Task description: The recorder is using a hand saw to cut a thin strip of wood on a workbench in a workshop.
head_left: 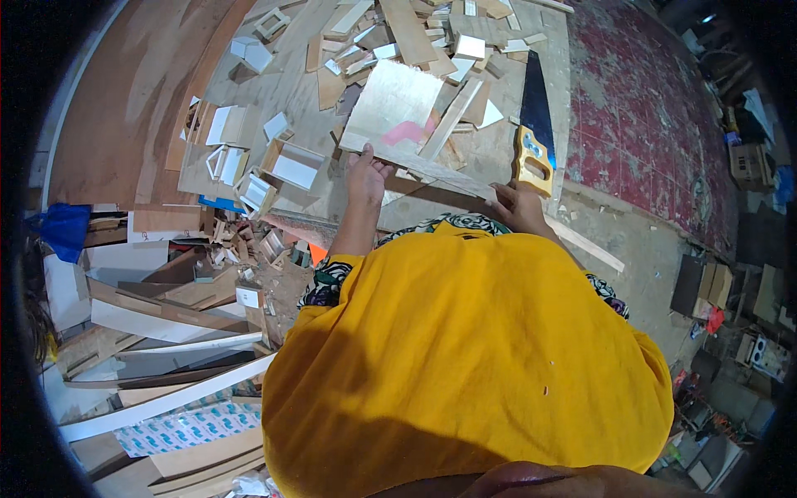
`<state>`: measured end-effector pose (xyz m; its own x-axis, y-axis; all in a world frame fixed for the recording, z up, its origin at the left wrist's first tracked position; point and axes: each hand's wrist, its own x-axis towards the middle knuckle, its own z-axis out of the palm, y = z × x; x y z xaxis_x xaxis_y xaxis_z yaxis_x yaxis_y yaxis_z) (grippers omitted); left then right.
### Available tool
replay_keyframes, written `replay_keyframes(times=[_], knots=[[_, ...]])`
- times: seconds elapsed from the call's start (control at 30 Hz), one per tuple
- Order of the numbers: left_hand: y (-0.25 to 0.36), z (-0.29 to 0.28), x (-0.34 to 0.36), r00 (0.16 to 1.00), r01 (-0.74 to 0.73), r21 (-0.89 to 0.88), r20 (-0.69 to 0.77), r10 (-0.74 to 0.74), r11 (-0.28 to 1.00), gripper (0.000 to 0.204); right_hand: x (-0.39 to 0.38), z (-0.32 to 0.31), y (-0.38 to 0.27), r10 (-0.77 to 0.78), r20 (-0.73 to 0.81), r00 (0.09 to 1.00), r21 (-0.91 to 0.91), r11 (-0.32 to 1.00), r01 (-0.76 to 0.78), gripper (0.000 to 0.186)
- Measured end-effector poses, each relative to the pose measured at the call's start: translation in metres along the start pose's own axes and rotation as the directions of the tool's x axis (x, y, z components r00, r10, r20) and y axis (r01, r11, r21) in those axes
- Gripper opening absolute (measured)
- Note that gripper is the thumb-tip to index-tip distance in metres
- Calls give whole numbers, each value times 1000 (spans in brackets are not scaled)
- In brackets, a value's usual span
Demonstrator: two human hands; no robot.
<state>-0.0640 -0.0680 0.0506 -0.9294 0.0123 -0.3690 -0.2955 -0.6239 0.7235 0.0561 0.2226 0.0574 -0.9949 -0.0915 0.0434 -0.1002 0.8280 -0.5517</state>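
A narrow wooden strip (433, 170) lies slantwise in front of me, along the near edge of a pale square board (386, 104) with a pink mark. My left hand (365, 178) grips the strip near its left end, thumb on top and fingers curled below. At the other end my right hand (520, 206) is closed on the strip, its fingertips partly hidden. Just beyond the right hand rests a handsaw with a dark blade and a yellow handle (534, 162). Another thin wood strip (452, 119) lies across the offcuts to the right of the board.
Wood offcuts (407, 33) are heaped at the worktable's far side. Several small wood-and-white boxes, among them an open one (292, 164), stand at the left. Stacked planks (166, 324) fill the floor at lower left. A worn red surface (639, 116) lies to the right.
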Motion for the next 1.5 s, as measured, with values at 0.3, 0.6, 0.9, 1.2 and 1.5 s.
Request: replay_keyframes(times=[0.3, 0.6, 0.9, 1.2, 1.5], knots=[[18, 20, -11, 996, -55, -1, 65, 55, 998, 21, 9, -1, 5, -12, 22, 1000, 112, 994, 10, 33], [40, 66, -36, 948, -169, -24, 269, 169, 985, 37, 65, -7, -58, -83, -25, 996, 627, 775, 81, 31], [45, 75, -48, 930, -185, -3, 322, 177, 983, 39, 87, -10, -83, -73, 91, 993, 841, 540, -38, 22], [47, 73, -48, 909, -227, 9, 361, 208, 974, 41, 89, -13, -85, -49, 204, 978, 911, 375, -172, 20], [47, 75, -51, 911, -209, -27, 358, 204, 978, 38, 89, -14, -84, -25, 234, 972, 914, 345, -212, 19]])
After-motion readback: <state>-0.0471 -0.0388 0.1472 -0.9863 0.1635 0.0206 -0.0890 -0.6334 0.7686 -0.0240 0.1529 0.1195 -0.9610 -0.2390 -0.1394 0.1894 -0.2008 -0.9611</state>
